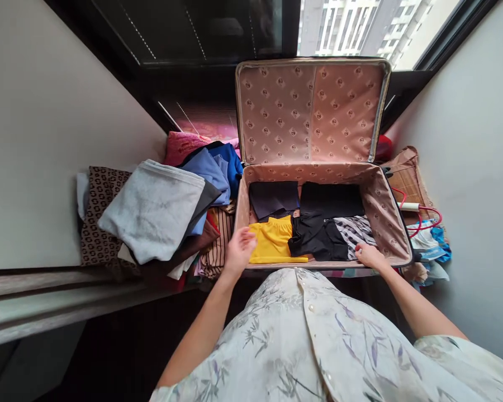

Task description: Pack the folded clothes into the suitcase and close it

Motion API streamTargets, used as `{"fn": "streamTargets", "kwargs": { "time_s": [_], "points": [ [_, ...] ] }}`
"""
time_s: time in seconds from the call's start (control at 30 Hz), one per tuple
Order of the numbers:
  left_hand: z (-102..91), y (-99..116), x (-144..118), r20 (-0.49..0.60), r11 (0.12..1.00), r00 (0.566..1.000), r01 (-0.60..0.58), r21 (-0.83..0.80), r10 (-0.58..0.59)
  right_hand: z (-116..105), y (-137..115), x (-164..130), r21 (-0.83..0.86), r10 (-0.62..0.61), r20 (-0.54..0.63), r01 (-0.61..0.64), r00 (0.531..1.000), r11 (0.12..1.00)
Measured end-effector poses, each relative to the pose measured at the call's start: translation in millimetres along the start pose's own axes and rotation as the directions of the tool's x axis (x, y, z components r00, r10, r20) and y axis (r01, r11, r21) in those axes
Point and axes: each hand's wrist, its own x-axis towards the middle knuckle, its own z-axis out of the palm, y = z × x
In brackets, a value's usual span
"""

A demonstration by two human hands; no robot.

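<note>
An open suitcase (312,263) with a pink patterned lining lies in front of me, its lid (276,111) raised. Inside, yellow shorts (274,240) lie at the near left, beside a crumpled black garment (318,237) and a black-and-white patterned garment (354,231). Behind them are a folded dark garment (274,198) and a folded black garment (331,199). My left hand (240,250) is over the near left rim at the edge of the yellow shorts, fingers loosely apart. At the near right, my right hand (371,257) pinches the edge of the black-and-white garment.
A pile of clothes stands left of the suitcase, topped by a light grey folded cloth (155,206), with blue garments (212,173) behind. On the right are a brown paper bag (408,173), a red cord (440,215) and plastic packaging (431,240). Walls flank both sides; a window is behind.
</note>
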Motion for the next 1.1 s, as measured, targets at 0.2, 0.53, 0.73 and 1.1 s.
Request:
{"fn": "streamTargets", "kwargs": {
  "time_s": [0.2,0.53,0.73,1.1],
  "points": [
    [131.6,-85,54,0.275,0.839,0.871,0.239,0.489,-0.408,2,-2,8,0.163,-0.283,0.120,0.262,0.952,0.951],
    [244.4,-155,56,0.229,0.036,0.838,-0.244,0.969,-0.494,-16,47,77,0.069,-0.239,0.135,0.231,0.962,0.970],
    [253.7,-163,48,0.227,-0.229,0.909,-0.317,0.920,-0.349,9,28,116,-0.037,0.115,0.044,-0.113,0.992,0.993],
    [273.6,-165,48,0.462,-0.099,0.835,-0.508,0.855,-0.300,13,22,131,0.229,0.318,0.096,-0.331,0.943,0.915]
  ]
}}
